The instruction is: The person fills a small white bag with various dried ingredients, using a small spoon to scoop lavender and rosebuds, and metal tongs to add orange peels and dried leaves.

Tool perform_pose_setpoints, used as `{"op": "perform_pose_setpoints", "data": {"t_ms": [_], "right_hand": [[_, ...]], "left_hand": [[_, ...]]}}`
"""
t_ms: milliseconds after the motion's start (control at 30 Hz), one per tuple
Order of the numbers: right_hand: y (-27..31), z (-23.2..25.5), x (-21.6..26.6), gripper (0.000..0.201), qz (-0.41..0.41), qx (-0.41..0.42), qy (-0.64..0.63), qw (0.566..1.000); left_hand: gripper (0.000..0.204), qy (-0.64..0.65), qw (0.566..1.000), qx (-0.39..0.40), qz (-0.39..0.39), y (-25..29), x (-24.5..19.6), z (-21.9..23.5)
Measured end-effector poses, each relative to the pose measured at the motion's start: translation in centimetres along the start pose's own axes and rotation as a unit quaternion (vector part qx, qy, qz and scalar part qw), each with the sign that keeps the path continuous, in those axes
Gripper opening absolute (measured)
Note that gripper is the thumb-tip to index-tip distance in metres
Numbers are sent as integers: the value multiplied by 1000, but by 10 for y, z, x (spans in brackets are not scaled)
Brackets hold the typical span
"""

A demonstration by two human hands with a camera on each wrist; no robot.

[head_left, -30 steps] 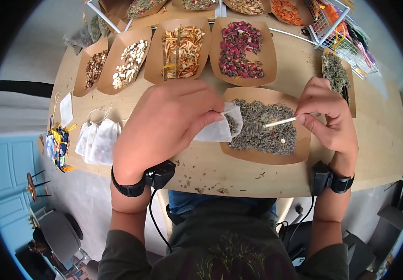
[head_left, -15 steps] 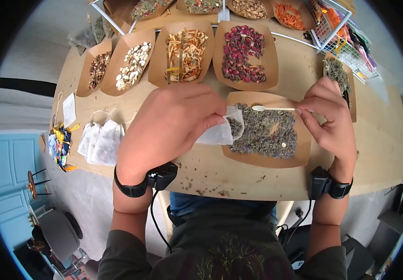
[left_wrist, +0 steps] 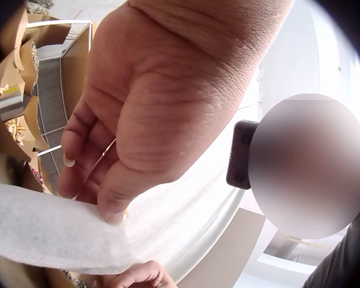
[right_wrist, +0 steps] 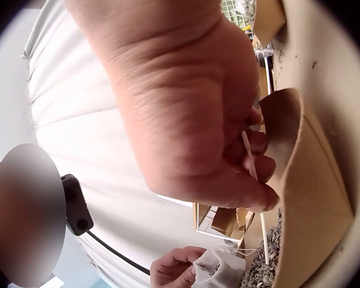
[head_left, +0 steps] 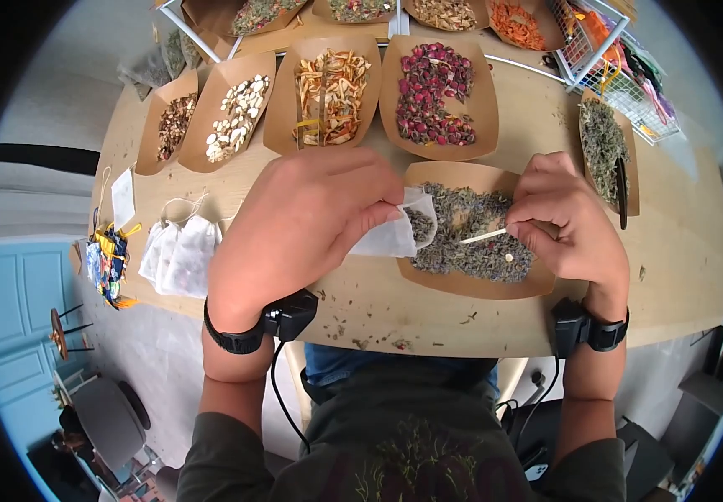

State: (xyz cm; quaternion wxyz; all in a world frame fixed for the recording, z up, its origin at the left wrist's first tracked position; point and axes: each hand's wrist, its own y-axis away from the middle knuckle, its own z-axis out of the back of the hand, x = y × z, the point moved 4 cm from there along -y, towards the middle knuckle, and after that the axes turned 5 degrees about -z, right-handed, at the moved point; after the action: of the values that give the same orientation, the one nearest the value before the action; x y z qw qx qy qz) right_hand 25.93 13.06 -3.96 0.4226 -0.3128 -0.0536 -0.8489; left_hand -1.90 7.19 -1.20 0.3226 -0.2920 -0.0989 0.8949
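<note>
My left hand pinches the rim of a small white drawstring bag between thumb and fingers. The bag lies on its side, its mouth turned right, with some dried grey-purple herb inside. Right beside the mouth is a brown paper tray spread with dried lavender-like buds. In my right hand, thumb and fingertips pinch the thin handle of a small pale spoon. The spoon's far end is down at the buds, its bowl hidden. In the right wrist view, the spoon's handle slants down past the tray wall.
Behind stand trays of rosebuds, dried peel strips, white slices and brown pieces. At left lie filled white bags and colourful pouches. A herb tray and wire basket stand at right.
The spoon swept from over the buds toward the bag's side of the tray, then drew back and dipped into the buds as my right hand moved left and lower. My left hand keeps its hold on the bag.
</note>
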Motion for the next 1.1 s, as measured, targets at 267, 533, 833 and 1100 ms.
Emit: {"op": "perform_pose_setpoints", "data": {"t_ms": [267, 533, 833, 1100], "right_hand": [[3, 18, 0, 11, -10, -35, -49, 998], [-4, 6, 31, 14, 52, -145, 18, 988], [11, 27, 1, 14, -15, -106, 47, 993], [12, 16, -2, 10, -10, -8, 11, 1000]], "left_hand": [[14, -6, 1000, -5, -14, 0, 1, 1], [13, 3, 1000, -6, -11, 1, 1, 0], [14, 0, 1000, 2, -10, 0, 1, -1], [15, -1, 1000, -2, -7, 0, -1, -2]]}}
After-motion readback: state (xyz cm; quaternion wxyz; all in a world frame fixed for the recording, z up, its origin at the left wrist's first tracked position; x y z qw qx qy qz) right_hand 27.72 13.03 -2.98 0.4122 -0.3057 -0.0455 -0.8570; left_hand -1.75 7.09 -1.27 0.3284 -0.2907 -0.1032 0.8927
